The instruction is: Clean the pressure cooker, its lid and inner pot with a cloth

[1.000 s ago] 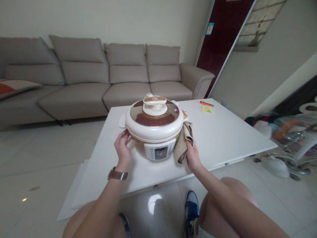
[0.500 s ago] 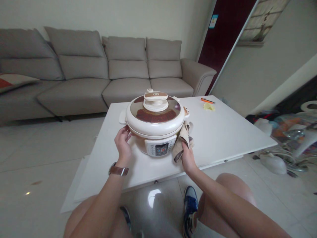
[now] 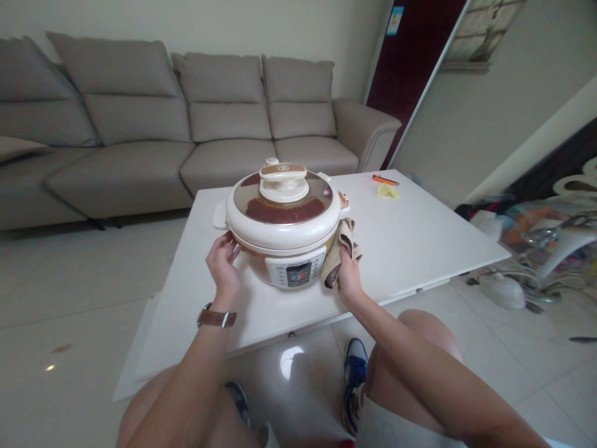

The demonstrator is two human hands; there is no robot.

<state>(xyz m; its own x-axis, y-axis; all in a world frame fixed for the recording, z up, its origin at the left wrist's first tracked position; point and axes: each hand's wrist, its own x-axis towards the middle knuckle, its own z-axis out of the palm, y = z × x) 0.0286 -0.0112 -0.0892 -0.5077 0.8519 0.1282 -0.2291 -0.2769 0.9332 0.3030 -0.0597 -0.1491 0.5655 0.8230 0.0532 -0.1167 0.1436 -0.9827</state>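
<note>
A white electric pressure cooker (image 3: 283, 233) stands upright on the white table (image 3: 410, 230), its lid on and its control panel (image 3: 298, 274) facing me. My left hand (image 3: 224, 262) curls its fingers against the cooker's left side, just under the lid rim; the fingertips are partly hidden. On the other side, my right hand (image 3: 349, 274) grips a folded beige and brown cloth (image 3: 336, 255) held against the cooker's right side. A brown-strapped watch (image 3: 217, 317) is on my left wrist.
An orange cutter-like tool (image 3: 385, 180) and a crumpled yellow piece (image 3: 388, 191) lie at the table's far right. Behind stands a grey sofa (image 3: 224, 152). Lamp-like parts (image 3: 506, 290) and bags clutter the floor to the right.
The view has shifted slightly, so the whole scene sits a little further left and higher. The right hand with the cloth has tilted slightly against the cooker; the left stays on it.
</note>
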